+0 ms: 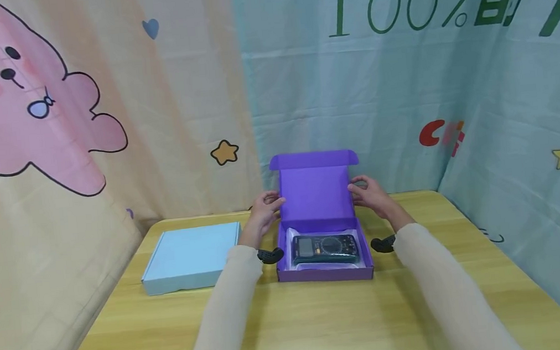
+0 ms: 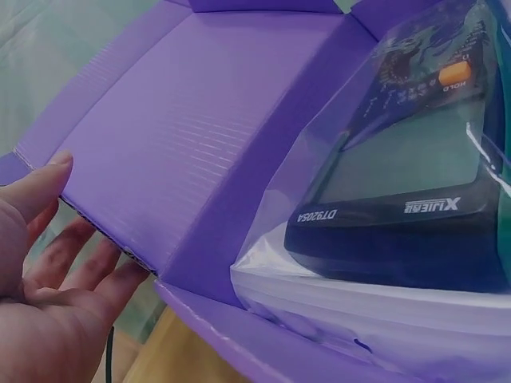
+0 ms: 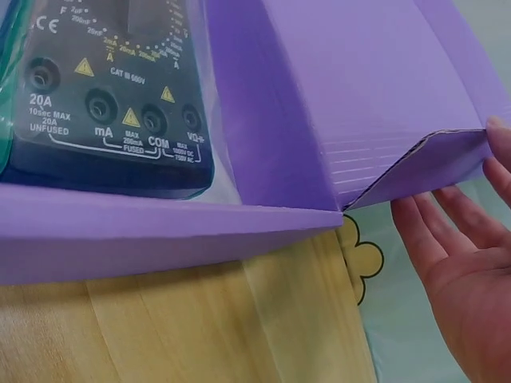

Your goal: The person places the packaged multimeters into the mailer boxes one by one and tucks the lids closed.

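A purple cardboard box (image 1: pixel 325 275) stands on the table with its lid (image 1: pixel 316 194) raised upright at the back. Inside lies a dark multimeter (image 1: pixel 325 249) in a clear plastic bag, its screen toward the left. My left hand (image 1: pixel 265 209) holds the lid's left edge, thumb on the inner face and fingers behind, as the left wrist view shows. On the opposite edge, my right hand (image 1: pixel 372 196) grips the lid; in the right wrist view its fingers sit behind the side flap (image 3: pixel 431 163) and the thumb is at the rim.
To the left of the purple box lies a closed light-blue box (image 1: pixel 192 255). Both are on a wooden table (image 1: pixel 333 320). Printed curtains (image 1: pixel 184 105) hang behind the table and along its sides. A dark wrist-worn device (image 1: pixel 270 256) sits below each hand.
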Demonstrator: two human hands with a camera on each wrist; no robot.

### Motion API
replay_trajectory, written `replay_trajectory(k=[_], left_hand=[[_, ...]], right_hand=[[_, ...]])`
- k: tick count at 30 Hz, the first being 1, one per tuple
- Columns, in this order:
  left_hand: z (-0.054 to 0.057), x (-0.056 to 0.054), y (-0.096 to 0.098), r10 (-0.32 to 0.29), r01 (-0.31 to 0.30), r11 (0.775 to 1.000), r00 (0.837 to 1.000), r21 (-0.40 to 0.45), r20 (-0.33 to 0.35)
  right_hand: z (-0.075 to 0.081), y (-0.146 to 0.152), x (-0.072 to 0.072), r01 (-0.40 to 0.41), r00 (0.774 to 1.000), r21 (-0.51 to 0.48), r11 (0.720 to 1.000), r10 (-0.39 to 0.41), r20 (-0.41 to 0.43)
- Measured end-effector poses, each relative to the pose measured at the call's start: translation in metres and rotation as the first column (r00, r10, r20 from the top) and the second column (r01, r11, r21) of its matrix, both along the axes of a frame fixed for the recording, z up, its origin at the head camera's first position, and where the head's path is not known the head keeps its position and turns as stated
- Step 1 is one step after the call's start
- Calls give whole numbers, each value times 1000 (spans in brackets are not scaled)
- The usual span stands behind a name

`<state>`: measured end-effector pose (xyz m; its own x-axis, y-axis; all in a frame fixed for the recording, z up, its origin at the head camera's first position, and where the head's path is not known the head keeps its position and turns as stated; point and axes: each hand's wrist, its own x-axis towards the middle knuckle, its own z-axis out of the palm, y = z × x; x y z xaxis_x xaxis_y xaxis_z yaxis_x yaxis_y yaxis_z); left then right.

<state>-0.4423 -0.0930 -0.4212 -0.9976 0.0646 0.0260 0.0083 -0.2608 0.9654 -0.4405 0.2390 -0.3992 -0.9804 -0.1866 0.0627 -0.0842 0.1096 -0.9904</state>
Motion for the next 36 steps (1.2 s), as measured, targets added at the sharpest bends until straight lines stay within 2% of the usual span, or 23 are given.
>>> replay_trajectory(k=[4, 10, 15, 20, 26, 30, 36], left_hand=[[2, 1, 5, -12, 12, 1000, 1000, 11, -9], [1, 4, 1, -13, 13, 1000, 1000, -17, -9], [2, 5, -3, -33, 30, 996, 999, -86, -40], [7, 6, -7, -53, 36, 977, 996, -210, -76], [8, 9, -13, -148, 105, 941, 982, -321, -114], [8, 12, -16, -206, 147, 921, 969, -360, -133], [11, 21, -19, -245, 173, 906, 958, -386, -148]], right_hand=[[3, 4, 2, -8, 999, 28, 1000, 9, -31], [1, 3, 1, -15, 999, 60, 998, 18, -41], [2, 1, 6, -4, 996, 101, 995, 13, -88], [6, 2, 11, 16, 989, 175, 984, 11, -149], [9, 5, 16, -14, 980, 191, 981, 51, -190], [14, 5, 25, -40, 978, 168, 985, 73, -195], [23, 3, 37, -44, 975, 201, 979, 86, -203]])
